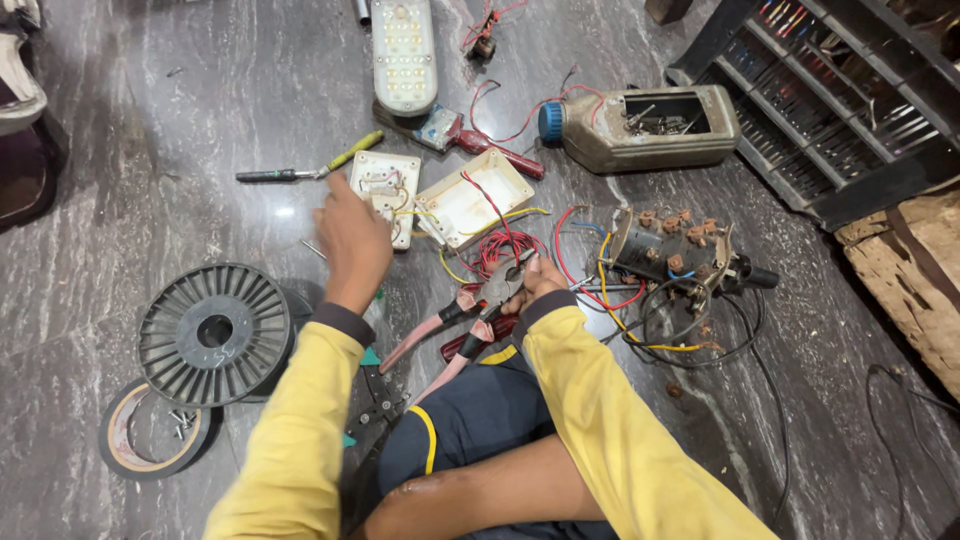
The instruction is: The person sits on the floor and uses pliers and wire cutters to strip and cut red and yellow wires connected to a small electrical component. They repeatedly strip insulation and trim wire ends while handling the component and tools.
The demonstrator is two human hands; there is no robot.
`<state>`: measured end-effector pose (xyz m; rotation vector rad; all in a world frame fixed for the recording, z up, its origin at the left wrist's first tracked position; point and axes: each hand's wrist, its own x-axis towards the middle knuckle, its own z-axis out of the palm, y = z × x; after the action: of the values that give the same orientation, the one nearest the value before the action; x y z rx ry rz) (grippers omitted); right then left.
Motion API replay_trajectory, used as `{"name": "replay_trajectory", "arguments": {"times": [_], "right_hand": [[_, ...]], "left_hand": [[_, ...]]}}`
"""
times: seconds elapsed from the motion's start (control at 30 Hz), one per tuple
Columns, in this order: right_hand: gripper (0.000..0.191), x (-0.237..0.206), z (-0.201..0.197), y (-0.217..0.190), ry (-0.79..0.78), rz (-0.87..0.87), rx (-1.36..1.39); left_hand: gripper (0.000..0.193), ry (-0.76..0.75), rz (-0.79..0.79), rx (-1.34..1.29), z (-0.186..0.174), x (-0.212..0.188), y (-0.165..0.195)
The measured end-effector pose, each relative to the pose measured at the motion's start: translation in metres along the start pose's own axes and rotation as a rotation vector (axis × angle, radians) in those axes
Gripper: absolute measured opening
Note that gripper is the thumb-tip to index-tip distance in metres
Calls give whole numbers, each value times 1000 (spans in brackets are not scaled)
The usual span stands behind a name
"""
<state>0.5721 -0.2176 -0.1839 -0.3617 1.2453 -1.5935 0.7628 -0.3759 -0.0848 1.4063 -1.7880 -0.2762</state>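
A person in yellow sleeves sits on a dark marbled floor [200,130] amid electrical parts. The right hand [535,280] is closed around a pair of pliers [470,315] with red-pink handles, the grip near the tool's head, the handles trailing down toward the person's knee. The pliers' nose points at a tangle of red wire [505,245] just in front of the hand.

The left hand [352,245] is held out with fingers loosely spread, palm down, holding nothing; it hovers over a cream switch plate [395,175] whose back, with its small wiring, faces up. Touching that plate on the right lies an open cream switch box [470,200], tilted, with red and yellow wires running out of it.

Beyond the plate lies a screwdriver [310,170] with a yellow-green handle. Right of the pliers sits a dusty component block [680,250] ringed by black and yellow cables. A cut-open plastic jug [640,125] holds small hardware. At lower left, a grey empty spool [215,332] rests beside a roll of tape [150,430].
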Motion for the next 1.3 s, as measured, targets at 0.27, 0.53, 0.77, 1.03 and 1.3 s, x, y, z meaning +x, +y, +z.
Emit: {"name": "replay_trajectory", "arguments": {"times": [0.27,0.53,0.77,1.03,1.3], "right_hand": [[35,13,-6,10,-7,-48,-27],[37,22,-15,2,27,-5,223],[25,21,-6,11,-30,41,4],[23,20,0,12,-84,-74,58],[21,20,-15,-5,-104,-53,-22]], "left_hand": [[88,-751,409,64,-38,-119,51],[51,-683,103,-129,-7,-131,31],[60,-616,54,-317,-12,-121,15],[53,-678,-31,-391,-27,-112,32],[66,-799,52,-451,-41,-106,38]]}}
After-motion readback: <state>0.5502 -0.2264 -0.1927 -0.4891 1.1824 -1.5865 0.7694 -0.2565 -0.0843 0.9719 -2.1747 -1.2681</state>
